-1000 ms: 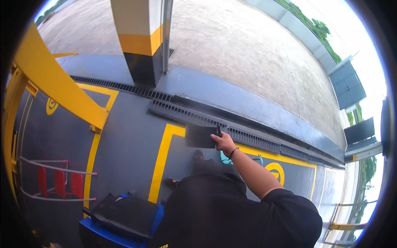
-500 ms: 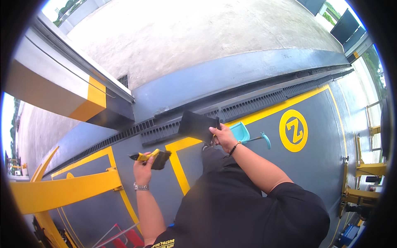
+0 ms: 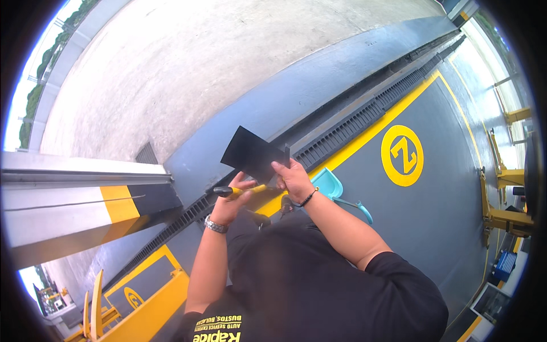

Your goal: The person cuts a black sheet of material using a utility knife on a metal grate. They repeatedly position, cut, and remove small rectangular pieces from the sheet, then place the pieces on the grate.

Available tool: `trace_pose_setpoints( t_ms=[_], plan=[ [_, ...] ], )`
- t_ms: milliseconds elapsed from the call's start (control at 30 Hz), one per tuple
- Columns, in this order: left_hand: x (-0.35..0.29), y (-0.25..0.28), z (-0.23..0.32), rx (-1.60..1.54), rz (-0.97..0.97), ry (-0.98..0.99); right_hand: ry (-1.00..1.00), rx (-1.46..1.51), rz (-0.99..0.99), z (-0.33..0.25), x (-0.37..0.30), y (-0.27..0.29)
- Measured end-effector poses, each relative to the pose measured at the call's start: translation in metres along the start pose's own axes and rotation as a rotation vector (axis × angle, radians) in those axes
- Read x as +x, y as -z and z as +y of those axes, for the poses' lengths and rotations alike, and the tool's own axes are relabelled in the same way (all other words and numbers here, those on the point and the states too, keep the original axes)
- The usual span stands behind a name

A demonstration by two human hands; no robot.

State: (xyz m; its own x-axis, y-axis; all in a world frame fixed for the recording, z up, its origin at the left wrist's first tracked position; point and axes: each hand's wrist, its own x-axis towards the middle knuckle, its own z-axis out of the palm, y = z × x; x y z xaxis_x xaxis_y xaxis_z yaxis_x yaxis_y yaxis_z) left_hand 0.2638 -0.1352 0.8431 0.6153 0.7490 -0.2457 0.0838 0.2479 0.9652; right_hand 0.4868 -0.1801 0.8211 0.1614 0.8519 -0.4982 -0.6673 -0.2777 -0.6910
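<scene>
My right hand (image 3: 297, 182) grips a black, flat rectangular panel (image 3: 249, 151) by its near right edge, holding it out in front of my body. The fingers are closed, with the thumb on the panel's face. My left hand (image 3: 231, 206) is closed around the yellow handle of a paintbrush (image 3: 235, 192), whose black handle end points left. The brush lies close below the panel's near edge. Its bristles cannot be made out now; whether they touch the panel, I cannot tell.
A teal long-handled dustpan (image 3: 327, 183) is on the grey floor beside my right forearm. Beyond my hands runs a drain grating (image 3: 347, 130). A striped pillar (image 3: 119, 208) stands left, with a yellow metal arm (image 3: 151, 305) below it. Yellow lift arms (image 3: 510, 219) are at far right.
My left hand has moved right and up with the paintbrush, bringing it to the black panel. The panel has swung further outward and left. The whole view has turned.
</scene>
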Motion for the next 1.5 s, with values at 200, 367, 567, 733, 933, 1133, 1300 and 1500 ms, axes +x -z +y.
trace_pose_setpoints(
  t_ms=[200,367,567,733,933,1133,1300,1500],
  plan=[
    [0.133,0.009,0.042,-0.049,-0.380,0.206,0.115,-0.001,0.066,-0.047,0.039,0.025],
    [0.252,0.023,0.055,0.038,-0.399,0.205,0.102,0.186,0.256,-0.077,0.098,0.036],
    [0.392,0.105,0.049,0.589,-0.563,0.135,0.455,-0.354,0.541,-0.073,0.211,-0.008],
    [0.446,0.130,0.080,0.384,-0.629,0.296,0.286,-0.733,0.396,-0.110,0.270,-0.115],
    [0.454,0.100,0.065,0.267,-0.652,0.308,0.260,-0.763,0.662,-0.092,0.285,-0.111],
    [0.457,0.037,0.036,0.255,-0.499,0.229,0.195,-0.877,1.056,-0.082,0.156,0.004],
    [0.509,0.110,-0.037,0.425,0.059,0.166,-0.616,-1.069,1.465,-0.001,-0.042,0.222],
    [0.443,0.292,0.012,0.811,0.558,0.185,-1.132,-0.992,0.882,0.042,-0.100,0.322]
  ],
)
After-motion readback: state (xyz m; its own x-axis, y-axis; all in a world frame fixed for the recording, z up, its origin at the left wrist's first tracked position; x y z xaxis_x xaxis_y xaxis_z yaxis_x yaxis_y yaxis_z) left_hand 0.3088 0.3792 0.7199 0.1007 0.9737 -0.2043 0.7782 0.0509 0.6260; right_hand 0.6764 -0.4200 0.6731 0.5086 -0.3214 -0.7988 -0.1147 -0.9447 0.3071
